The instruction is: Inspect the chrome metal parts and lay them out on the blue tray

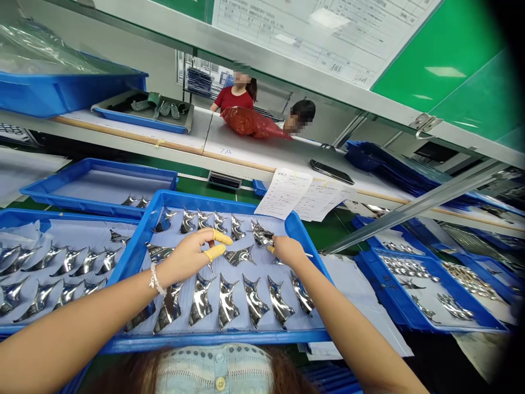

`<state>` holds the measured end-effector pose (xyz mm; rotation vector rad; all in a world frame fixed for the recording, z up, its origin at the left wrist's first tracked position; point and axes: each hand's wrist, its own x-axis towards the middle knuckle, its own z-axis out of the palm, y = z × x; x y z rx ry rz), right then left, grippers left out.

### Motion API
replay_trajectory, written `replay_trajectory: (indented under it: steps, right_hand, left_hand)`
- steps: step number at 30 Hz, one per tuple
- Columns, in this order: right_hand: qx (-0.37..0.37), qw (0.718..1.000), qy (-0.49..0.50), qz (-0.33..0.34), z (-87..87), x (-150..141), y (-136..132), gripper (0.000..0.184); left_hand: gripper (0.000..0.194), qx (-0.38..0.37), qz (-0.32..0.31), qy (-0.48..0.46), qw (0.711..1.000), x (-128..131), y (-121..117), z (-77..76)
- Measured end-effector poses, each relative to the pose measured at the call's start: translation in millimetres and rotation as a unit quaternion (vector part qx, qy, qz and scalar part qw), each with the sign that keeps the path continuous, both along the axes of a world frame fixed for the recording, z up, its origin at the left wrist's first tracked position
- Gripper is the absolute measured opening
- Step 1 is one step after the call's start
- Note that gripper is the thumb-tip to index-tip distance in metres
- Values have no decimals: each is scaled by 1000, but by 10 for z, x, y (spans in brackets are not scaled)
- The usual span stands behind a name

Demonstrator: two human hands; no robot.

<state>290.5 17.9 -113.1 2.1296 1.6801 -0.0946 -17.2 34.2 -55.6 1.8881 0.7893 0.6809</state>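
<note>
A blue tray [301,223] lined with pale ridged sheet lies before me, holding rows of shiny curved metal pieces with pointed corners. My left hand [192,253] hovers over its left half, thumb and forefinger apart in yellow finger cots, with nothing between them. Just under those fingertips lies one curved metal piece [240,255]. At the tray's far right, my right hand [289,250] has its fingers closed at a metal piece [261,234]. A thin pale stick [308,255] shows beside this hand; whether it is held is unclear. Its fingertips are partly hidden.
More metal pieces fill a blue tray [69,225] on the left; another blue tray [98,207] stands behind it. Printed sheets [284,191] overhang my tray's back edge. A phone [331,172] and red bag [254,122] rest on the shelf. A slanting metal post [394,221] rises at right.
</note>
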Motion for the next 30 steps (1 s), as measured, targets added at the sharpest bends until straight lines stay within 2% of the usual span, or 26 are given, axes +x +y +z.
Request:
replay_trajectory:
  steps: [9, 15, 19, 24, 27, 30]
  right_hand:
    - [17, 999, 34, -7, -20, 83, -9, 25]
    - [124, 990, 54, -38, 118, 217, 150, 30]
    - [162, 981, 86, -57, 13, 316, 340, 31]
    - [158, 978, 119, -58, -150, 362, 460, 25]
    - [149, 979, 129, -44, -87, 396, 448, 20]
    - [137, 981, 130, -35, 68, 506, 394, 14]
  left_hand:
    - [20, -3, -8, -18, 1000, -19, 26, 22]
    - [20, -10, 4, -16, 1000, -30, 27, 52]
    - [19, -18, 7, -16, 1000, -26, 40, 43]
    - [20, -17, 15, -18, 1000, -26, 57, -15]
    - [21, -21, 18, -24, 999, -18, 65, -33]
    - [21, -25, 23, -19, 999, -16, 70, -18]
